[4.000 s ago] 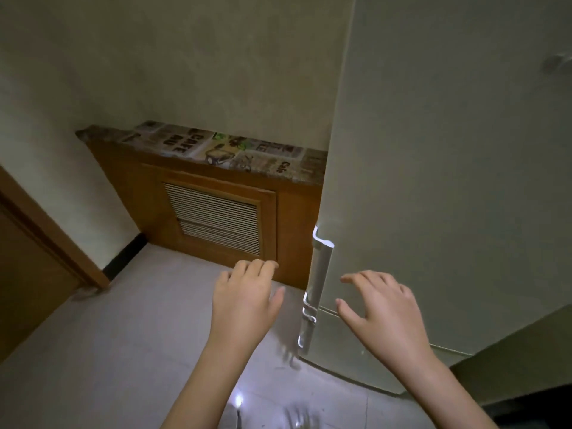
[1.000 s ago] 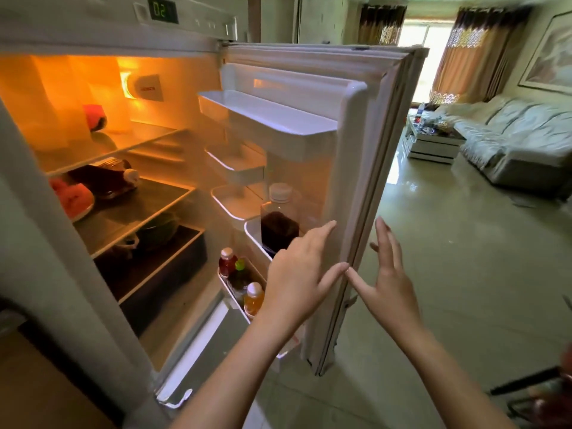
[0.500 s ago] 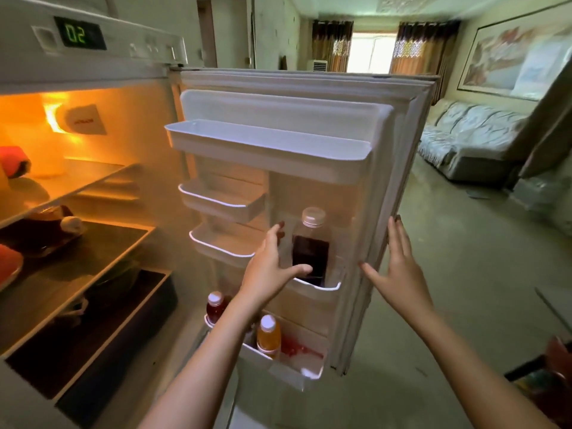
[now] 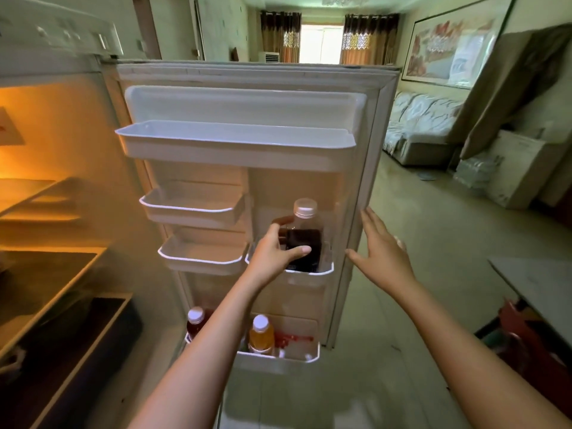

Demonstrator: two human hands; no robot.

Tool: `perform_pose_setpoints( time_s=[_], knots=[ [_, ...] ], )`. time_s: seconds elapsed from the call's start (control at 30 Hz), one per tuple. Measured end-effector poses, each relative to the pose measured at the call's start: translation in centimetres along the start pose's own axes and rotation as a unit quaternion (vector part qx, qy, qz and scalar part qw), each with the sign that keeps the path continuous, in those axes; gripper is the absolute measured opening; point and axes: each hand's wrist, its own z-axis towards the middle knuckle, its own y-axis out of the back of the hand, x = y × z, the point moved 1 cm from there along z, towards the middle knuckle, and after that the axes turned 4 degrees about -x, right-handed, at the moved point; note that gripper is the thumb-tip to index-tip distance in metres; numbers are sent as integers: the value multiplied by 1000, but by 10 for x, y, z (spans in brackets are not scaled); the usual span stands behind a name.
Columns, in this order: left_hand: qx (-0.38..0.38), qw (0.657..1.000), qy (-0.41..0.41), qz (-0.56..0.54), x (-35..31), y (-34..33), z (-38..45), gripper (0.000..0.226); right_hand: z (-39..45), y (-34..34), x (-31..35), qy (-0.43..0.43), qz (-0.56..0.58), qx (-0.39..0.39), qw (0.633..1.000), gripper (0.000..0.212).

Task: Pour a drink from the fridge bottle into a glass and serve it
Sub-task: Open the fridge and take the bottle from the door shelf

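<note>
The fridge door (image 4: 365, 125) stands wide open in front of me. A clear bottle (image 4: 305, 239) with a white cap, about half full of dark drink, stands in a small door shelf (image 4: 322, 272) at mid height. My left hand (image 4: 275, 255) wraps around the bottle's left side, thumb across its front and fingers behind. My right hand (image 4: 382, 250) is spread flat against the door's outer edge, holding nothing. No glass is in view.
A red-drink bottle (image 4: 195, 322) and an orange-drink bottle (image 4: 261, 334) stand in the bottom door shelf (image 4: 306, 357). The lit fridge shelves (image 4: 46, 274) are at left. A sofa (image 4: 421, 128) and a table corner (image 4: 544, 289) lie to the right.
My left hand has closed around the dark bottle, from just touching it before. My view has turned to face the door's inside. The right hand stays on the door edge.
</note>
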Motion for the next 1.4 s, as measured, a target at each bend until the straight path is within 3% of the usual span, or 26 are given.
perform_pose_setpoints(
  time_s=[0.3,0.47,0.63,0.93,1.4],
  knots=[
    [-65,995,-55,-43,-17,-9,-12,49,-31,13,-12,-19,-53,-68,996,55],
    [-73,990,-104,-67,-45,-10,-24,61,-62,30,-18,-41,-65,-27,997,47],
    [-34,987,-136,-76,-75,-25,-52,60,-102,55,-31,-80,-49,5,996,45],
    [31,996,-68,-55,-73,-121,-107,62,-172,94,-92,-138,-31,47,989,41],
    [-34,999,32,-25,-67,-267,-180,64,-235,119,-242,-138,-29,137,980,40]
  ],
)
